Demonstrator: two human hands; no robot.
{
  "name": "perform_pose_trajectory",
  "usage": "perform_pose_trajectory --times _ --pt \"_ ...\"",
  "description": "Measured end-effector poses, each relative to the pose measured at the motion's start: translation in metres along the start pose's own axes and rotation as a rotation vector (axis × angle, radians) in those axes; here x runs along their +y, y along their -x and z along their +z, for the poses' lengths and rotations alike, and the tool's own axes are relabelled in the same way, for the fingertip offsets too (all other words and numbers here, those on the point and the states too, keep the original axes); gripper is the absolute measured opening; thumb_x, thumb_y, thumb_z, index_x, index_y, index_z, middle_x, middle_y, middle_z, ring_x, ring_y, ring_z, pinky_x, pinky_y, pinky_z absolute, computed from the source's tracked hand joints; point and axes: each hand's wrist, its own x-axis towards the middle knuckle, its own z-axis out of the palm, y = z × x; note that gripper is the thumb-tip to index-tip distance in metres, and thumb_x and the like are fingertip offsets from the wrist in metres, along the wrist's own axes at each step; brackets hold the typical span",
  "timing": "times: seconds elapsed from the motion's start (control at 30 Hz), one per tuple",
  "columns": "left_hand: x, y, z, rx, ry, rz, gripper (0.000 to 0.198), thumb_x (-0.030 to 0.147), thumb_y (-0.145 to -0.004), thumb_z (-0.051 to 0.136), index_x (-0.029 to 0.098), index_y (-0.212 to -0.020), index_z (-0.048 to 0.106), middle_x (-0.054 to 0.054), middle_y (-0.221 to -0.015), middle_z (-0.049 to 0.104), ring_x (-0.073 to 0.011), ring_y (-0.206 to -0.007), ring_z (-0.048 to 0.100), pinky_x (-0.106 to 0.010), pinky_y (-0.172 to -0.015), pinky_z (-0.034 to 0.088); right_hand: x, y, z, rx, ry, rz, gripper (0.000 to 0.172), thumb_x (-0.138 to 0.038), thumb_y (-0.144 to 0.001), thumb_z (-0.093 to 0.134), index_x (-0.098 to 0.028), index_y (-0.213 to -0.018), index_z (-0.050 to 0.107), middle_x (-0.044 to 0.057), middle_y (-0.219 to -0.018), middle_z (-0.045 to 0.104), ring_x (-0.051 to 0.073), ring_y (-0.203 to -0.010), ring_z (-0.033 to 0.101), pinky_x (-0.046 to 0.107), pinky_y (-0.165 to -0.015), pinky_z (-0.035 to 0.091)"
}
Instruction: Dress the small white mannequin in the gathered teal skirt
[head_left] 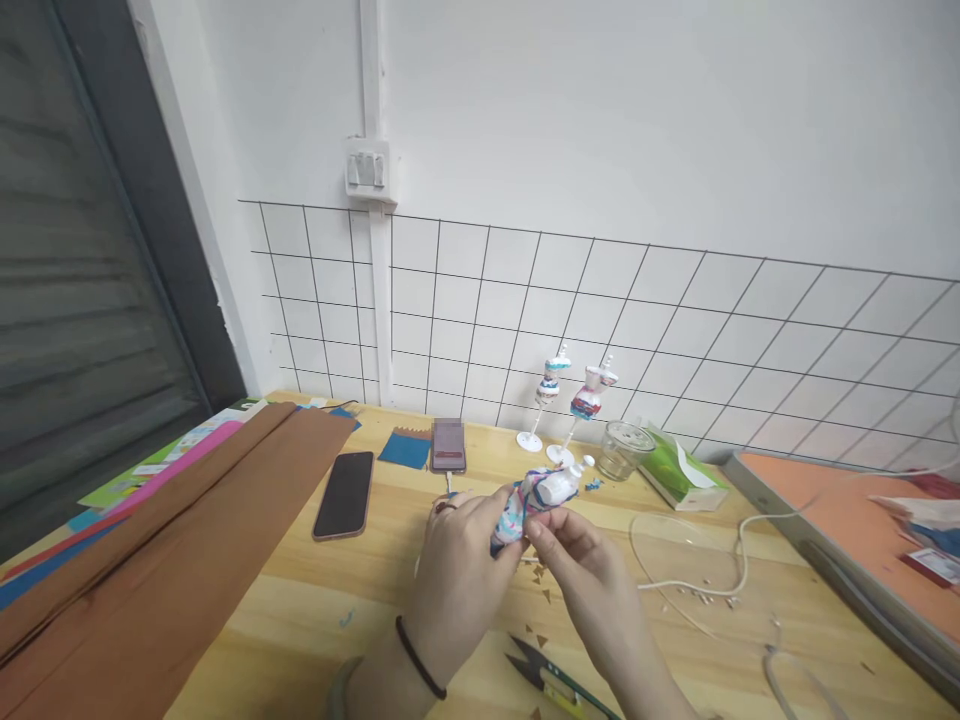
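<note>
A small white dress-form figure (pixel 556 488), partly covered in blue, pink and white material, lies tilted between my hands. My left hand (pixel 466 550) is closed around its coloured lower part. The right hand (pixel 589 565) pinches at the near side of that covering with thumb and fingers; what exactly sits between the fingertips is hidden. Behind my hands, two similar forms stand upright on white round bases, the left form (pixel 549 390) and the right form (pixel 587 405). Below my hands lie dark thread snips (pixel 551 672) with pointed blades, beside small brown scraps (pixel 541 640).
Brown sheets (pixel 202 540) cover the table's left side. A black phone (pixel 343 495), a second phone (pixel 448 445) on a cable and blue paper (pixel 405 449) lie nearby. To the right are a glass bowl (pixel 624 450), a green tissue pack (pixel 684 470), a white cord (pixel 742 560) and an orange-lined tray (pixel 840 540).
</note>
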Motion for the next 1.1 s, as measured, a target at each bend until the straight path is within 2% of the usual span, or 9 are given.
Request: perform_pose_trajectory --times 0.13,0.27,0.47,0.7,0.8,0.9,0.97,1.03,1.1 --pt "0.004 0.001 -0.001 -0.003 0.021 -0.007 0.023 0.02 -0.075 0.059 0.022 -0.097 0.063 -0.003 -0.085 0.068 -0.023 -0.084 0.059 -0.032 -0.073 0.039 0.006 0.004 0.002 0.013 -0.005 -0.071 0.028 -0.045 -0.077 0.057 -0.018 -0.071 0.055 0.001 -0.067 0.059 0.016 -0.065 0.054 0.026 -0.062 0.046" --pt "0.007 0.004 0.002 0.008 -0.052 -0.034 0.022 0.022 -0.078 0.055 0.023 -0.099 0.062 -0.004 -0.079 0.068 -0.0232 -0.078 0.059 -0.031 -0.066 0.038 0.011 0.009 0.004 0.042 0.186 -0.17 0.025 -0.041 -0.086 0.045 -0.02 -0.074 0.051 -0.001 -0.066 0.052 0.014 -0.063 0.05 0.024 -0.059 0.043" --pt "0.004 0.007 0.005 0.038 -0.212 0.002 0.031 0.019 -0.078 0.055 0.024 -0.108 0.059 -0.003 -0.085 0.067 -0.0237 -0.084 0.057 -0.035 -0.074 0.035 0.017 0.015 0.008 0.079 0.423 -0.353 0.016 -0.029 -0.089 0.041 -0.022 -0.077 0.048 -0.001 -0.069 0.051 0.013 -0.062 0.049 0.022 -0.057 0.042" --pt "-0.012 0.0 0.005 0.015 -0.451 -0.03 0.04 0.016 -0.076 0.056 0.026 -0.115 0.055 -0.004 -0.088 0.062 -0.0269 -0.09 0.052 -0.04 -0.074 0.036 -0.002 0.044 0.019 0.032 0.445 -0.539 0.018 -0.021 -0.088 0.043 -0.022 -0.07 0.044 -0.001 -0.063 0.047 0.013 -0.057 0.047 0.024 -0.054 0.04" --pt "-0.016 -0.001 0.005 0.045 -0.435 -0.029 0.044 0.016 -0.076 0.056 0.026 -0.119 0.052 -0.003 -0.091 0.061 -0.0263 -0.094 0.051 -0.04 -0.078 0.036 -0.006 0.039 0.008 0.088 0.465 -0.45 0.017 -0.027 -0.085 0.05 -0.021 -0.069 0.051 -0.001 -0.058 0.05 0.013 -0.054 0.05 0.023 -0.051 0.041" --pt "-0.013 0.0 0.005 0.048 -0.402 -0.017 0.045 0.016 -0.077 0.056 0.026 -0.121 0.05 -0.003 -0.093 0.061 -0.0255 -0.095 0.05 -0.04 -0.08 0.036 0.003 0.022 -0.004 0.164 0.463 -0.215 0.023 -0.04 -0.08 0.055 -0.02 -0.068 0.059 0.001 -0.06 0.057 0.016 -0.056 0.053 0.025 -0.054 0.044" --pt "-0.01 0.002 0.006 0.045 -0.398 -0.001 0.045 0.016 -0.078 0.056 0.026 -0.121 0.049 -0.003 -0.093 0.061 -0.0252 -0.095 0.05 -0.04 -0.08 0.035 0.011 0.012 -0.006 0.134 0.403 -0.1 0.028 -0.045 -0.078 0.054 -0.019 -0.075 0.064 0.003 -0.068 0.063 0.017 -0.06 0.055 0.027 -0.057 0.045" --pt "-0.007 0.004 0.007 0.045 -0.412 0.009 0.042 0.019 -0.08 0.055 0.026 -0.121 0.049 -0.003 -0.093 0.061 -0.0251 -0.094 0.051 -0.041 -0.079 0.035 0.019 0.006 -0.003 0.091 0.346 -0.066 0.031 -0.047 -0.078 0.054 -0.019 -0.082 0.065 0.005 -0.076 0.066 0.018 -0.065 0.056 0.028 -0.061 0.045" --pt "-0.006 0.006 0.009 0.051 -0.434 0.016 0.038 0.022 -0.083 0.053 0.026 -0.121 0.05 -0.003 -0.091 0.061 -0.025 -0.092 0.052 -0.042 -0.077 0.035 0.023 0.004 0.002 0.088 0.322 -0.061 0.031 -0.047 -0.077 0.055 -0.018 -0.082 0.065 0.005 -0.075 0.065 0.018 -0.066 0.054 0.029 -0.063 0.043"
